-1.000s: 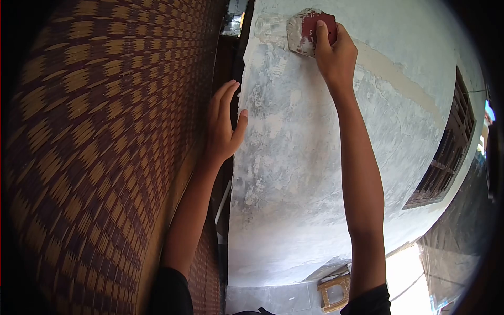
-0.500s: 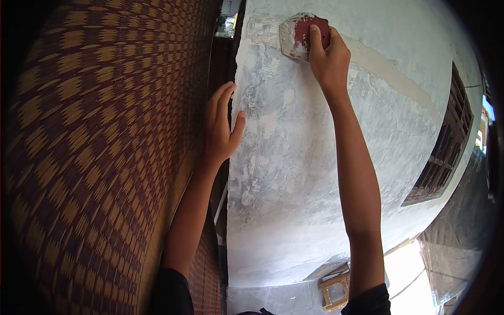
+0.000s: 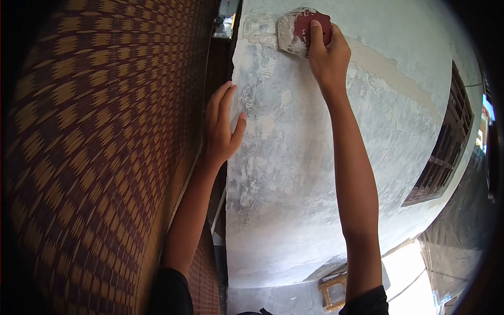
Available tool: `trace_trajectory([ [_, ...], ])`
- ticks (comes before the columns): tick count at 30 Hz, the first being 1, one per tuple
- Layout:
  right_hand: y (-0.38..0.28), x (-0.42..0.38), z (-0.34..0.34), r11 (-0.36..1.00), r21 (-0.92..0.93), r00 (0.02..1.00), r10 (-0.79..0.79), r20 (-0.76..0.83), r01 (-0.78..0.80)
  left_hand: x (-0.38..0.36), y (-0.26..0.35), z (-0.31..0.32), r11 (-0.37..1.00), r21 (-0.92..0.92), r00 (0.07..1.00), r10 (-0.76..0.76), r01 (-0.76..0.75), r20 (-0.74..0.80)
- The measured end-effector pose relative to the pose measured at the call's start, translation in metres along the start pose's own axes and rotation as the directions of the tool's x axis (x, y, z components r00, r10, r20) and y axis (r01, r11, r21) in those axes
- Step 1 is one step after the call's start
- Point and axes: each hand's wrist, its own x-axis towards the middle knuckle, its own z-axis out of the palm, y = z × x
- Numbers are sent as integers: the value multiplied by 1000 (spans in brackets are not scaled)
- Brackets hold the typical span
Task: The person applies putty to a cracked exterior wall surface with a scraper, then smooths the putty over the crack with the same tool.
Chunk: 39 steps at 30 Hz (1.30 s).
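Note:
High on the grey-white plastered wall [image 3: 289, 152], my right hand [image 3: 329, 55] grips a dark red scraper [image 3: 313, 26]. Its pale blade, smeared with putty, lies against the wall, with my thumb on top of the red part. A patch of lighter, rough putty [image 3: 261, 30] shows just left of the blade. My left hand [image 3: 224, 121] rests at the wall's left edge with nothing in it, its thumb apart from the fingers.
A woven brown and tan panel [image 3: 105, 131] fills the left side, with a dark gap beside the wall. A barred window [image 3: 443, 152] is at the right. Below stands a small wooden stool [image 3: 333, 291] on the tiled floor [image 3: 278, 299].
The scraper in my right hand has shifted very slightly up and left along the wall. My left hand has hardly moved.

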Motion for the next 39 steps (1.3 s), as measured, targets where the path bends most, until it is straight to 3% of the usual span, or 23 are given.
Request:
trace_trajectory([
  [2, -2, -6, 4, 998, -63, 998, -7, 59, 11, 1, 2, 2, 1000, -2, 1000, -4, 4, 2],
  [4, 10, -3, -1, 995, -83, 998, -54, 22, 55, 1, 3, 2, 1000, -14, 1000, -6, 6, -3],
  [8, 7, 4, -10, 998, -42, 999, 54, 5, -53, 0, 2, 0, 1000, 13, 1000, 5, -6, 20],
  [10, -3, -2, 2, 1000, 4, 999, -25, 35, 25, 2, 1, 2, 1000, 3, 1000, 19, -19, -3],
  [14, 2, -4, 0, 998, -62, 999, -31, 29, 33, 1, 2, 1, 1000, -22, 1000, -13, 13, 21],
  [15, -4, -2, -9, 993, -87, 995, 81, 62, -75, 0, 2, 1, 1000, -25, 1000, -7, 8, 23],
  [16, 2, 0, -6, 999, -27, 999, 28, -18, -28, 1, 1, 1, 1000, -26, 1000, 0, 1, 19],
  [18, -9, -1, -3, 997, -8, 997, 76, 32, -75, 1, 1, 0, 1000, -13, 1000, 0, 0, 22],
  [21, -10, -8, 10, 993, -111, 997, -38, 71, 45, 3, 4, 0, 1000, -16, 1000, -8, 8, 29],
  [28, -19, -2, 16, 998, 48, 999, 49, 2, -49, 1, 2, -1, 1000, -2, 999, -8, 8, 35],
  [30, -25, -7, 23, 1000, -23, 997, 12, 77, -10, 2, 3, 0, 1000, -3, 999, -7, 7, 38],
  [32, -17, -2, 25, 993, -110, 998, -41, 42, 45, 2, 2, -1, 1000, 2, 999, -9, 9, 38],
  [35, -17, 2, 18, 1000, -21, 1000, 0, -27, 0, 3, 2, -3, 1000, 15, 1000, -3, 3, 2],
  [39, -34, -8, 39, 998, -60, 1000, -2, 28, 4, 5, 4, -4, 1000, -6, 999, -1, 1, 37],
])
